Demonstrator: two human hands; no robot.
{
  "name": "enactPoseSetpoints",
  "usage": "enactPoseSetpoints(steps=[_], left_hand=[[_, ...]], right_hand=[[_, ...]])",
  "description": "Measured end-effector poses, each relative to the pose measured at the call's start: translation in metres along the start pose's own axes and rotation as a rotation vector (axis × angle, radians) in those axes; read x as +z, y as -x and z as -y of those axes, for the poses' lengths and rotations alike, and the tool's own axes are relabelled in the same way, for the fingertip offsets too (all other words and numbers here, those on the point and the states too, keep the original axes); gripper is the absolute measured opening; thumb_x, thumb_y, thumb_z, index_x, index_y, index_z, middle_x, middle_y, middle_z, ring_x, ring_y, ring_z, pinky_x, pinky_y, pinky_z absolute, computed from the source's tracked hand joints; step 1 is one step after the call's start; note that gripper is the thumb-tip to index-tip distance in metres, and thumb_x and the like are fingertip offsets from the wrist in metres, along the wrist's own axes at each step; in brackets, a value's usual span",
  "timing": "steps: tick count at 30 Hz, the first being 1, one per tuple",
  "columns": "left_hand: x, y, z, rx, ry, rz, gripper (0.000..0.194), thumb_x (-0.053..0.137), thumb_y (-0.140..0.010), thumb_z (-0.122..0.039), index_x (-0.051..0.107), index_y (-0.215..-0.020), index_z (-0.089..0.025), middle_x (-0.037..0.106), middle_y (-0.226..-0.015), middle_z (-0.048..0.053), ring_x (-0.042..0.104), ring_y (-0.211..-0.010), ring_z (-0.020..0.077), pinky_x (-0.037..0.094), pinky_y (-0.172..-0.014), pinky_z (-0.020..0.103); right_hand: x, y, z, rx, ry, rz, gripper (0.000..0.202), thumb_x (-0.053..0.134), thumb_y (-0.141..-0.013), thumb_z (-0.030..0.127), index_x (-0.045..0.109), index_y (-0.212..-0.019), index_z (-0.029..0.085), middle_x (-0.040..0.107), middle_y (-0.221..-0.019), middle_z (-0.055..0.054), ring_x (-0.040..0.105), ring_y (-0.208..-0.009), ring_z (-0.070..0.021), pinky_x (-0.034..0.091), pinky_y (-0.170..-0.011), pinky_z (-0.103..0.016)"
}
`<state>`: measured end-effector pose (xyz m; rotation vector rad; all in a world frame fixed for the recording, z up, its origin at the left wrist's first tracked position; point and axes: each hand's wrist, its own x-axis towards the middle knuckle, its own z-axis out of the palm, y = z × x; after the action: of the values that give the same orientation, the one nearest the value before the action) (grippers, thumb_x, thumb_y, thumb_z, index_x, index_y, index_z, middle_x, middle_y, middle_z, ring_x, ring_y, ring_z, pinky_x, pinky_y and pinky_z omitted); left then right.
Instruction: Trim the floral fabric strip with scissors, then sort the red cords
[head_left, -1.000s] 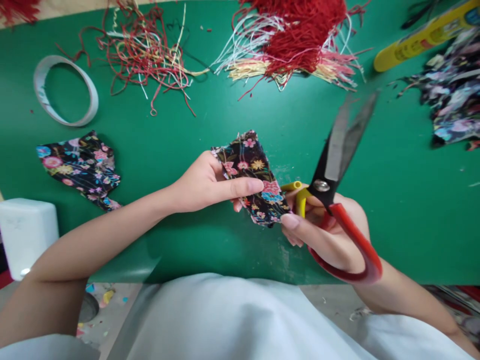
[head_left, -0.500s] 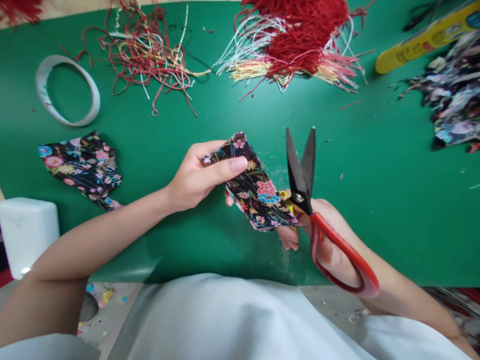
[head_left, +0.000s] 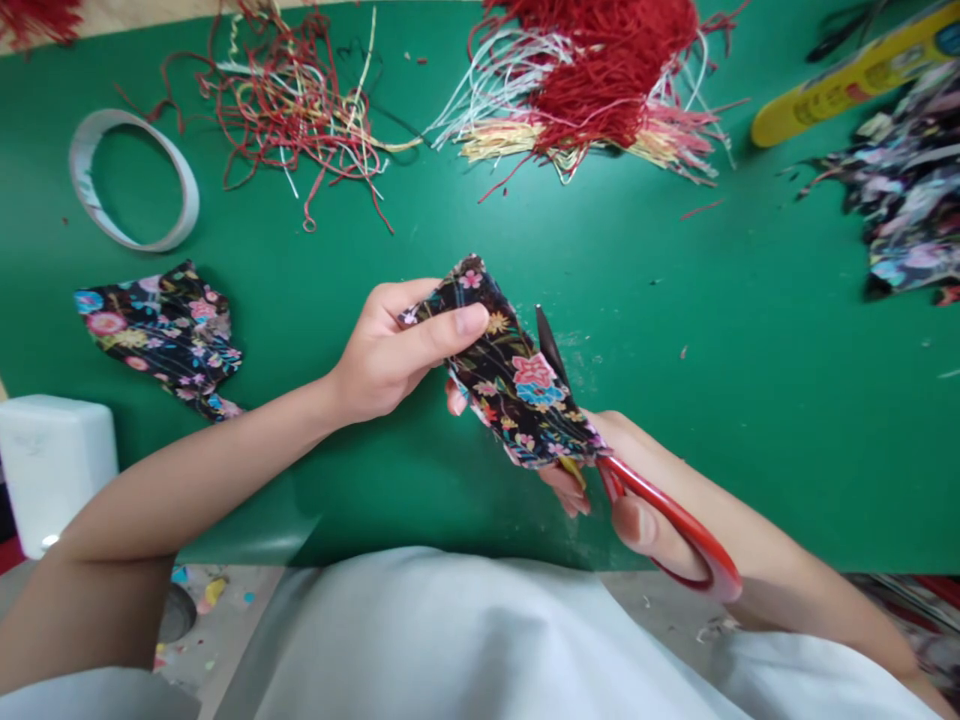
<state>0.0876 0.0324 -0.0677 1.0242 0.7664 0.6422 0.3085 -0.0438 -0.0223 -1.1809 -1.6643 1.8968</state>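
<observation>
Left hand [head_left: 405,350]: fingers closed on floral cloth [head_left: 517,370]. Right hand [head_left: 637,500]: fingers curled through red scissors handle [head_left: 686,535]; blades mostly hidden by cloth, opening unclear.

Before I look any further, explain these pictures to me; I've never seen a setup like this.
There is no machine here: these are a person's own bare hands. Every picture comes from one camera worn on the head, looking forward and down, so the pale shirt at the bottom is the wearer's.

The left hand holds a flowered cloth, thumb on top. The right hand holds scissors with red handles. One blade tip shows past the cloth's edge; the cloth hides most of the rest.

On the green table, to the left, lie another flowered piece, a white ring and a white box. Further back are a string tangle and red threads. To the right are a yellow tube and dark scraps.
</observation>
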Motion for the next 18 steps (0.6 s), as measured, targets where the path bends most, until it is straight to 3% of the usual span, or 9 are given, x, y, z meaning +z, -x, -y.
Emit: enactPoseSetpoints(steps=[5, 8, 11, 15, 18], left_hand=[[0.0, 0.001, -0.003, -0.044, 0.05, 0.069, 0.048, 0.064, -0.09, -0.065, 0.068, -0.083, -0.018, 0.071, -0.065, -0.002, 0.068, -0.05, 0.0123, 0.055, -0.044, 0.022], [0.0, 0.001, -0.004, -0.084, 0.075, 0.105, 0.045, 0.069, -0.089, -0.06, 0.067, -0.078, -0.017, 0.071, -0.063, -0.002, 0.064, -0.046, 0.0112, 0.054, -0.043, 0.022], [0.0, 0.0, -0.005, -0.107, 0.087, 0.132, 0.045, 0.07, -0.088, -0.06, 0.067, -0.078, -0.016, 0.071, -0.062, -0.001, 0.064, -0.045, 0.0112, 0.053, -0.043, 0.022], [0.002, -0.001, -0.006, -0.123, 0.071, 0.152, 0.046, 0.071, -0.087, -0.061, 0.067, -0.076, -0.016, 0.069, -0.059, -0.001, 0.064, -0.045, 0.0119, 0.052, -0.042, 0.022], [0.003, -0.002, -0.007, -0.139, 0.073, 0.162, 0.046, 0.071, -0.086, -0.06, 0.067, -0.075, -0.016, 0.069, -0.058, -0.001, 0.064, -0.045, 0.012, 0.053, -0.043, 0.023]], right_hand=[[0.004, 0.002, 0.011, 0.058, -0.069, -0.106, 0.064, 0.036, -0.092, 0.084, 0.054, -0.089, 0.023, 0.051, -0.071, 0.004, 0.042, -0.055, -0.0124, 0.033, -0.048, -0.026], [-0.001, -0.003, 0.006, -0.069, -0.104, 0.002, 0.06, 0.042, -0.095, 0.079, 0.053, -0.083, 0.022, 0.055, -0.075, 0.003, 0.047, -0.057, -0.0108, 0.04, -0.052, -0.024], [-0.005, -0.007, 0.0, -0.105, -0.124, 0.043, 0.059, 0.041, -0.098, 0.077, 0.054, -0.081, 0.022, 0.054, -0.071, 0.003, 0.052, -0.062, -0.0128, 0.047, -0.059, -0.025], [-0.005, -0.008, -0.001, -0.134, -0.119, 0.015, 0.058, 0.04, -0.099, 0.075, 0.054, -0.083, 0.021, 0.054, -0.071, 0.003, 0.05, -0.058, -0.0122, 0.049, -0.063, -0.027], [-0.004, -0.007, 0.0, -0.134, -0.105, 0.02, 0.057, 0.039, -0.101, 0.072, 0.054, -0.083, 0.021, 0.054, -0.073, 0.003, 0.048, -0.055, -0.0099, 0.046, -0.057, -0.025]])
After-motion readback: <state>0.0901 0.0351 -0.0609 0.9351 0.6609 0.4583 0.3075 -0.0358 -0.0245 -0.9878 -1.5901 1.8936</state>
